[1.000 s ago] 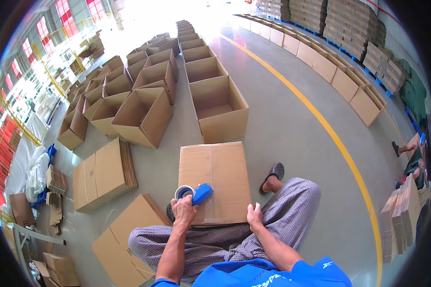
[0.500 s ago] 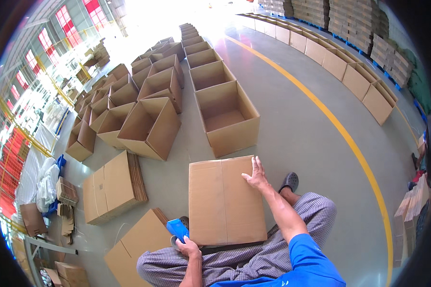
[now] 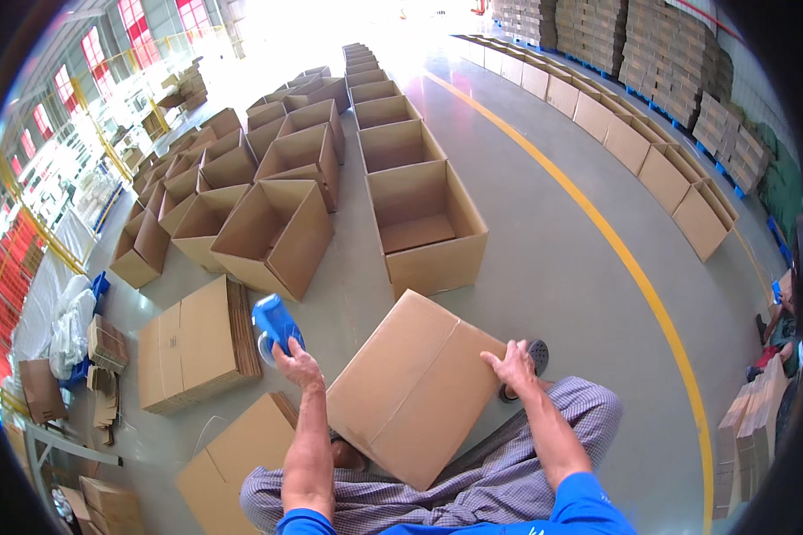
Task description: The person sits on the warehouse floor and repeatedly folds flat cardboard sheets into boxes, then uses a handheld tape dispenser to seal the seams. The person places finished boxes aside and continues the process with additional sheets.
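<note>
The left hand (image 3: 297,364) is closed around the near end of a blue tape dispenser (image 3: 277,319), which is held up to the left of a closed carton (image 3: 412,390) and apart from it. The right hand (image 3: 515,366) is laid at the carton's right-hand corner, with the thumb spread from the fingers; whether the corner is firmly pinched cannot be told. The carton is set askew in front of the bent legs in checked trousers (image 3: 482,499), one corner pointed at the lap; what it is rested on is hidden.

By its look, corrugated board is to be expected: stiff along edges and corners, easily dented mid-panel, somewhat slippery on its smooth faces. Its weight is not shown; if unfilled, it should be light and readily turned. A hold is best taken at opposite corners or under the lower edges. The dispenser, judged hard and rigid, is best gripped by its body, clear of any cutting edge.

To the left, flattened cartons (image 3: 187,343) are stacked on the floor (image 3: 562,276). Ahead, open cartons (image 3: 437,269) are lined up, and past a yellow line (image 3: 634,267) another row of cartons (image 3: 665,169) is ranged.
</note>
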A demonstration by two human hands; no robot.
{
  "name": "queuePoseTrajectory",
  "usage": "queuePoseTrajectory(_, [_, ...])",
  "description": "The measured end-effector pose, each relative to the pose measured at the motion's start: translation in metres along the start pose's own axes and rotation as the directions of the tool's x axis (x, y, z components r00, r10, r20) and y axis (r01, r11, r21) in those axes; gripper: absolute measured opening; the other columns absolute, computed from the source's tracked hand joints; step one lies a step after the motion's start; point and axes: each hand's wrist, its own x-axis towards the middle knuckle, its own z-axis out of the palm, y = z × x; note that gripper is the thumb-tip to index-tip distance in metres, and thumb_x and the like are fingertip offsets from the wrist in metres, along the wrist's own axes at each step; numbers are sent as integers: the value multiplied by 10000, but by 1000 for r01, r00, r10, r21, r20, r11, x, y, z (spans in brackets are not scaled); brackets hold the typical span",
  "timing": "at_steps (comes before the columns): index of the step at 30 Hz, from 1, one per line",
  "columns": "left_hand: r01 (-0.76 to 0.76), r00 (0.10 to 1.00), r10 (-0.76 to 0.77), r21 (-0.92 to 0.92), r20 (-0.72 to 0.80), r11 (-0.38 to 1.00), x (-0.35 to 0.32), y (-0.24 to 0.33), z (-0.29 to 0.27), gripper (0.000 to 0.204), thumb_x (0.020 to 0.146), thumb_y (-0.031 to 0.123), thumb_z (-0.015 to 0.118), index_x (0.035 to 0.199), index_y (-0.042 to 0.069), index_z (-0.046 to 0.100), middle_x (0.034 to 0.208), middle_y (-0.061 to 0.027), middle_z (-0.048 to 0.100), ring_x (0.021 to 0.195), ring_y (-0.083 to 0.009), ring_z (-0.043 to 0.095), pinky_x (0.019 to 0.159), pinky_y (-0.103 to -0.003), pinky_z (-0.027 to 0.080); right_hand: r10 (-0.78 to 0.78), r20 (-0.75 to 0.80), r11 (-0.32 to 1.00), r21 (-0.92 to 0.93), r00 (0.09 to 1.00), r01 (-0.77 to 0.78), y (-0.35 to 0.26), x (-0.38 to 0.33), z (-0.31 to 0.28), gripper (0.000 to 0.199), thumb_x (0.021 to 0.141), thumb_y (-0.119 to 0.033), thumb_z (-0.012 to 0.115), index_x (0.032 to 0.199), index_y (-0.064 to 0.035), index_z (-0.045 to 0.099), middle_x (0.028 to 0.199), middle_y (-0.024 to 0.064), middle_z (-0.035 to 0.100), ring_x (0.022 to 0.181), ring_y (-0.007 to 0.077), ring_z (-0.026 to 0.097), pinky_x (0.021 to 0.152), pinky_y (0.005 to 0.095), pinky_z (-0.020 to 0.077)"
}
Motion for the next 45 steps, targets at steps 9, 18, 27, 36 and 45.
queuePoseTrajectory(9, [-244,961,269,282,-56,928,-87,-18,-119,343,902,79,627,1228,-13,571,1032,-223,649,924,-375,611,826,-440,477,13,423,910,-380,906,164,48,-70,0,953,871,-782,308,1056,75,681,1122,251,662,1095,355,624,964,425,458])
queuePoseTrajectory(18, [543,826,-561,187,54,819,-110,-70,-103,378,928,141,587,1253,-40,521,1201,-195,610,1056,-329,607,914,-399,486,54,491,964,-254,869,83,81,-136,7,832,974,-643,229,1107,51,667,1166,247,641,1181,381,564,1015,426,411])
queuePoseTrajectory(27, [-188,800,304,-265,517,946,-64,105,14,409,919,217,593,1246,-24,540,1082,-190,625,980,-274,592,892,-386,467,68,731,997,-73,679,-21,61,-168,2,857,980,-623,157,843,3,726,697,119,697,812,260,686,846,368,510])
queuePoseTrajectory(36, [18,839,105,-222,533,975,-84,59,-80,309,925,112,587,1206,-16,567,1044,-75,604,905,-168,582,846,-323,486,-76,363,967,-200,929,157,76,-147,38,609,999,-504,321,1029,-52,728,1043,165,708,1023,322,667,895,433,502])
queuePoseTrajectory(45, [179,871,-9,-301,491,937,-130,63,-149,214,974,78,546,1170,-6,556,1041,-78,644,862,-163,629,815,-322,537,21,254,1000,-23,967,-16,51,-106,47,498,994,-474,420,1060,-66,698,1061,157,705,1026,264,678,833,394,531])
